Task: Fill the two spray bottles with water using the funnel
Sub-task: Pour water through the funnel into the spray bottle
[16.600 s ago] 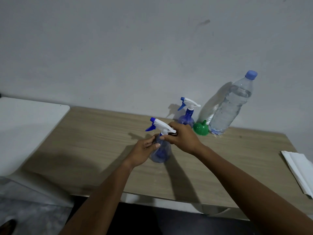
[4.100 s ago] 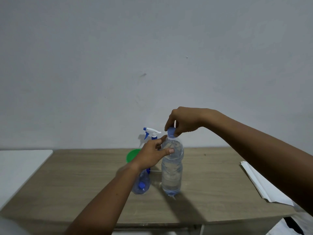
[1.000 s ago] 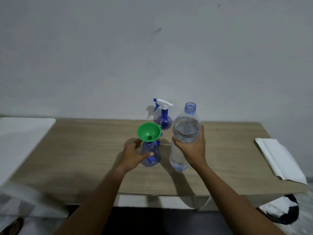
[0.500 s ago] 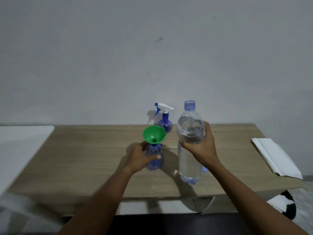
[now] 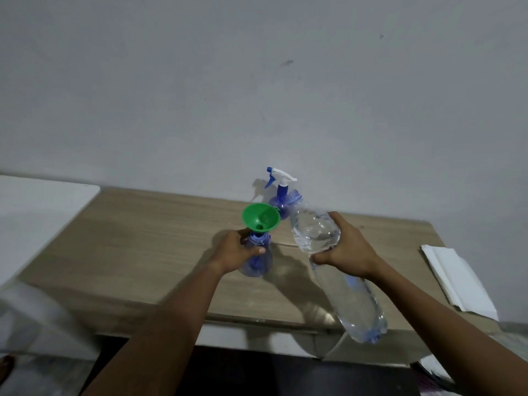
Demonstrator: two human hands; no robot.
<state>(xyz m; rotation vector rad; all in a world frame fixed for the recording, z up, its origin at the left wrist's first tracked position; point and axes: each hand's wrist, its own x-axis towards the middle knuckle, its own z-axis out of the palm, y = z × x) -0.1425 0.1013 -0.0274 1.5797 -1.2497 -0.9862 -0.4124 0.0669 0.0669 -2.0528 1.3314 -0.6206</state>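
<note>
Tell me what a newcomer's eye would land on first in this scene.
The bright green funnel stands out at centre, seated in the neck of the near spray bottle, which the left hand grips on the wooden table. Just to its right, the right hand holds the big clear water bottle tilted, open mouth leaning toward the funnel. Behind them the second spray bottle stands with its trigger head on.

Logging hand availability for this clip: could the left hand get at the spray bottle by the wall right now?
Probably not: the left hand grips the funnel-topped bottle, and the funnel and tilted water bottle stand before the rear spray bottle.
</note>
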